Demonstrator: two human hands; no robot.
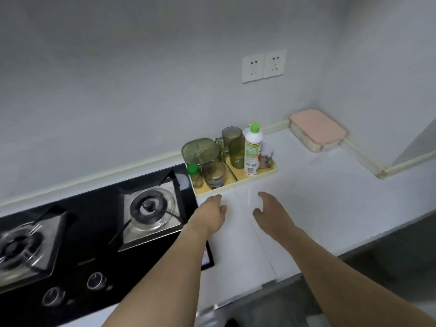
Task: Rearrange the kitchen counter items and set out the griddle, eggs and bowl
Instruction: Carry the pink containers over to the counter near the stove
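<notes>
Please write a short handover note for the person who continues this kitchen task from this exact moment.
Left hand and right hand: both open, holding nothing, over the white counter just in front of the yellow tray.
The tray, with its jars and bottle, sits beside the stove.
Griddle, eggs and bowl are not in view, so none is set out.
Left: likely move the tray, then fetch those items.
</notes>
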